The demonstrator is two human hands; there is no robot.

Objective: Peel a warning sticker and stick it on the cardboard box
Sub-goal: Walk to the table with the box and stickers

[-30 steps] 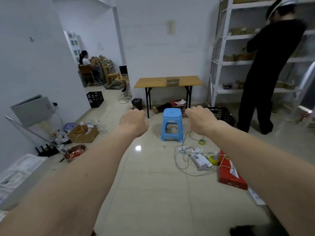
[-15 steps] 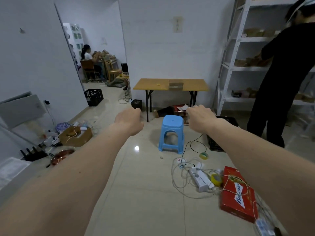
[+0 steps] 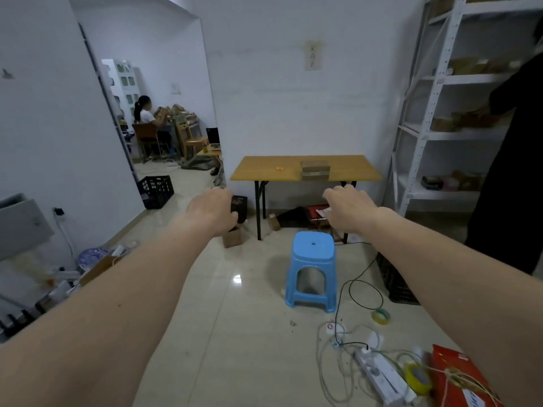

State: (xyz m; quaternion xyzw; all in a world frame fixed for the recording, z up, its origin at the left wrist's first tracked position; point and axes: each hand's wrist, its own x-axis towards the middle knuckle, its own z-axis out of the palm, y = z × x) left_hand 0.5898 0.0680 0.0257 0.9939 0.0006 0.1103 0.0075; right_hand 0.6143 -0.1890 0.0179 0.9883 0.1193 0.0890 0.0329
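Left hand (image 3: pixel 212 212): stretched forward at arm's length, back of the hand up, fingers curled down and under; holds nothing.
Right hand (image 3: pixel 348 207): also stretched forward, knuckles up, fingers bent loosely downward and slightly apart; nothing between them.
Cardboard box (image 3: pixel 315 170): sits on the wooden table (image 3: pixel 264 168) against the far wall, near the table's middle; well beyond both hands, appearing above and between them.
Sticker (image 3: pixel 279 168): a small yellow piece lies on the tabletop just left of the box; too small to tell whether it is the warning sticker. Neither hand touches it.
Blue stool (image 3: pixel 312 270): stands on the tiled floor in front of the table, below the right hand.
Floor right: power strip (image 3: pixel 382 374) with tangled cables, red carton (image 3: pixel 458 377).
Shelving (image 3: pixel 435 113): at right, a person in black beside it.
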